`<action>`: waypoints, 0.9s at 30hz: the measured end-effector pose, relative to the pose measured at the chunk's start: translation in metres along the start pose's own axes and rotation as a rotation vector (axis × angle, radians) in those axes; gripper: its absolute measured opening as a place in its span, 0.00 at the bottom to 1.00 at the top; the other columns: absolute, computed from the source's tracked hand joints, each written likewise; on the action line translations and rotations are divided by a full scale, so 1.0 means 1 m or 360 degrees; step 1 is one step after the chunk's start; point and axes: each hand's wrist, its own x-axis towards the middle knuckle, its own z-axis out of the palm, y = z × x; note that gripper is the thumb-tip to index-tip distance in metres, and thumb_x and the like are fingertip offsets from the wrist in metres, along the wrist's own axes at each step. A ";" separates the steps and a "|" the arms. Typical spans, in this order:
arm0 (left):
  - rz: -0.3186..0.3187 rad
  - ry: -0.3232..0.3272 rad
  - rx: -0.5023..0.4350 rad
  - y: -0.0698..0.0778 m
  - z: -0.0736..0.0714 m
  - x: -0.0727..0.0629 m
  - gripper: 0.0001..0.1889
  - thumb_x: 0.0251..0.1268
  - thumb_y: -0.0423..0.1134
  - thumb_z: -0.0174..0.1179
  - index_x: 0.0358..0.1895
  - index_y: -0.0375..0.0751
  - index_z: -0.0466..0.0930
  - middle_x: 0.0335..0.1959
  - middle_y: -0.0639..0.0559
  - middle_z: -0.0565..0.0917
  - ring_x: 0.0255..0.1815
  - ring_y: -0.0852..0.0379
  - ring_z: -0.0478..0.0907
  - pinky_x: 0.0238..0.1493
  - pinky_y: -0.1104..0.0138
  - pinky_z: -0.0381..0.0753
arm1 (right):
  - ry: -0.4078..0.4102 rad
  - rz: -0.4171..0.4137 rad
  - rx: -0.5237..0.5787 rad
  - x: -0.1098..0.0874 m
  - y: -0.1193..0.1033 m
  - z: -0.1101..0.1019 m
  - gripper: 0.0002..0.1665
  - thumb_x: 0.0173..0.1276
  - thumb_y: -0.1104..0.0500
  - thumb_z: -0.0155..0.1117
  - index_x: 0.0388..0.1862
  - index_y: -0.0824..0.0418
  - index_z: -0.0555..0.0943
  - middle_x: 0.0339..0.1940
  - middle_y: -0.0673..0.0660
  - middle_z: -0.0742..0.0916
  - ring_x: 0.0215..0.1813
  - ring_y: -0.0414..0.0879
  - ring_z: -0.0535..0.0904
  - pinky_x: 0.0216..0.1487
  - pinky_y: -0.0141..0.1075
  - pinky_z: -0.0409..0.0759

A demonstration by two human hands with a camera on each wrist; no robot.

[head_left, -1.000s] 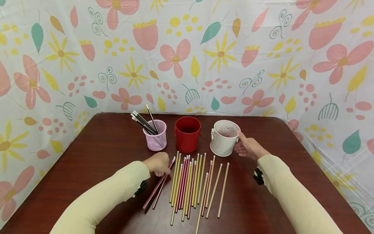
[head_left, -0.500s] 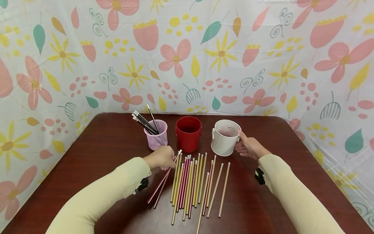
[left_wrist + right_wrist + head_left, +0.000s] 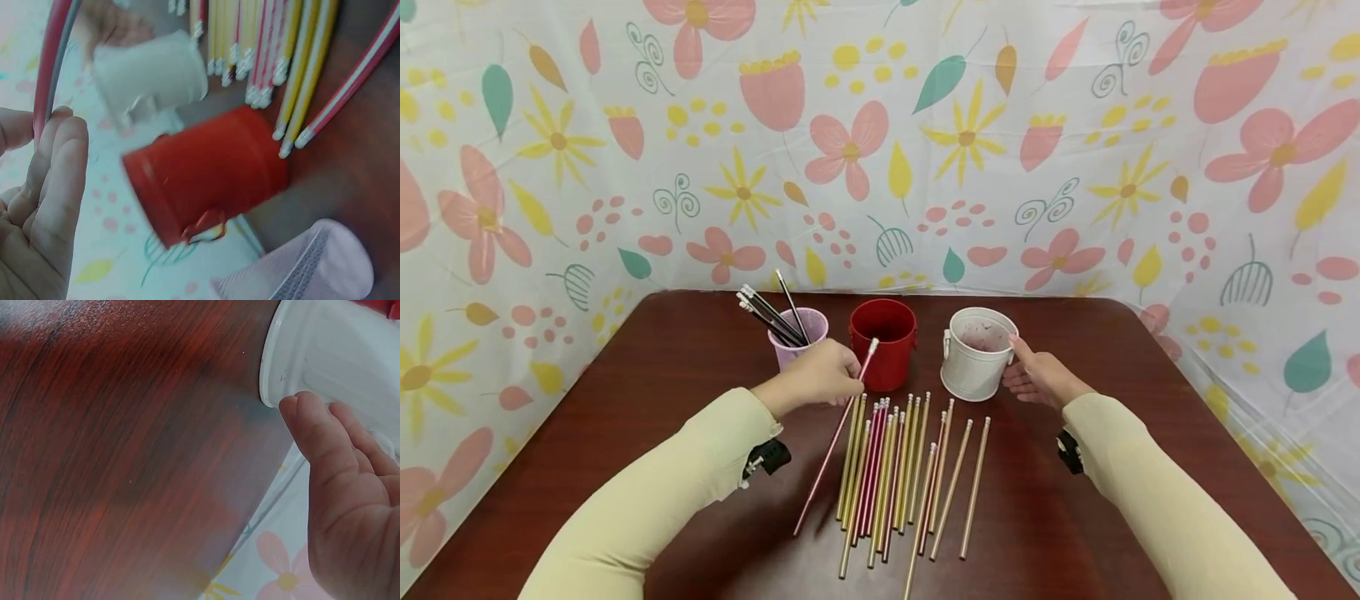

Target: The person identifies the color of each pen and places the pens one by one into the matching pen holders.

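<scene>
My left hand [image 3: 820, 375] pinches a red pencil [image 3: 869, 354] between thumb and fingertips, its white eraser end raised in front of the red bucket [image 3: 880, 367]. The pinch on the pencil [image 3: 53, 56] shows up close in the left wrist view. Another red pencil [image 3: 353, 84] lies apart on the table there. My right hand [image 3: 1037, 377] rests beside the white bucket [image 3: 973, 367], thumb at the rim and fingers fairly straight along its side. In the right wrist view, fingertips overlap the wall of the white bucket [image 3: 337, 356].
Several gold, red and pink pencils [image 3: 880, 475] lie in a row at the middle of the table [image 3: 700, 350]. Left of the red bucket stands a pink mesh cup [image 3: 790, 354] with several black pencils [image 3: 771, 317], partly behind my left hand. A flowered cloth [image 3: 850, 225] hangs behind.
My left hand has moved up and to the right from the table, lifting the red pencil toward the red bucket. My right hand has stayed at the white bucket.
</scene>
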 end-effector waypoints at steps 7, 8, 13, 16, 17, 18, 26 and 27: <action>0.0014 0.0094 -0.0001 0.006 -0.022 0.003 0.04 0.53 0.29 0.59 0.24 0.35 0.80 0.16 0.46 0.83 0.16 0.60 0.79 0.24 0.71 0.79 | 0.0001 0.0011 -0.0008 -0.003 0.001 -0.003 0.57 0.72 0.30 0.22 0.60 0.86 0.64 0.61 0.79 0.72 0.63 0.67 0.70 0.59 0.50 0.73; 0.0027 0.0106 0.0035 0.007 -0.024 0.003 0.04 0.53 0.30 0.59 0.24 0.36 0.80 0.16 0.47 0.83 0.16 0.60 0.79 0.24 0.71 0.78 | 0.0004 0.0012 -0.0012 -0.003 0.001 -0.003 0.57 0.72 0.30 0.22 0.60 0.86 0.65 0.61 0.79 0.72 0.62 0.67 0.71 0.59 0.50 0.73; 0.0094 0.0267 0.0107 0.016 -0.032 0.006 0.02 0.51 0.32 0.60 0.25 0.39 0.81 0.17 0.53 0.83 0.18 0.63 0.77 0.29 0.70 0.75 | 0.0020 0.0019 -0.0027 -0.003 0.002 -0.006 0.56 0.72 0.31 0.23 0.58 0.85 0.66 0.59 0.77 0.75 0.59 0.65 0.73 0.56 0.47 0.75; 0.0066 0.0394 -0.0007 0.020 -0.037 0.004 0.04 0.53 0.34 0.61 0.30 0.38 0.82 0.22 0.52 0.85 0.24 0.61 0.81 0.31 0.68 0.77 | 0.0026 0.0019 -0.0029 -0.002 0.002 -0.005 0.57 0.72 0.30 0.23 0.58 0.85 0.67 0.58 0.77 0.75 0.59 0.65 0.74 0.55 0.47 0.76; 0.0051 0.0436 -0.0053 0.021 -0.038 0.004 0.05 0.53 0.35 0.61 0.32 0.37 0.82 0.24 0.51 0.86 0.26 0.60 0.82 0.32 0.68 0.78 | 0.0025 0.0016 -0.0031 -0.002 0.002 -0.004 0.57 0.72 0.31 0.22 0.58 0.85 0.67 0.58 0.77 0.76 0.58 0.65 0.74 0.55 0.47 0.76; 0.0046 0.0479 -0.0097 0.022 -0.039 0.003 0.05 0.54 0.35 0.61 0.33 0.37 0.82 0.26 0.50 0.86 0.28 0.59 0.83 0.33 0.67 0.78 | 0.0027 0.0014 -0.0028 -0.002 0.002 -0.004 0.57 0.72 0.30 0.23 0.58 0.85 0.67 0.58 0.77 0.75 0.58 0.65 0.74 0.55 0.47 0.76; 0.0155 0.0915 -0.0288 0.025 -0.055 0.002 0.09 0.56 0.36 0.63 0.38 0.33 0.82 0.31 0.43 0.87 0.34 0.52 0.83 0.34 0.67 0.76 | 0.0034 0.0005 -0.0035 -0.001 0.000 -0.002 0.57 0.72 0.31 0.23 0.58 0.85 0.67 0.58 0.77 0.76 0.58 0.65 0.74 0.55 0.47 0.76; 0.0166 0.0971 -0.0318 0.025 -0.056 0.004 0.09 0.56 0.36 0.63 0.37 0.33 0.82 0.30 0.43 0.87 0.33 0.52 0.82 0.32 0.68 0.74 | 0.0036 0.0006 -0.0033 0.000 -0.001 -0.001 0.57 0.72 0.30 0.23 0.58 0.85 0.67 0.58 0.77 0.76 0.58 0.65 0.74 0.55 0.47 0.76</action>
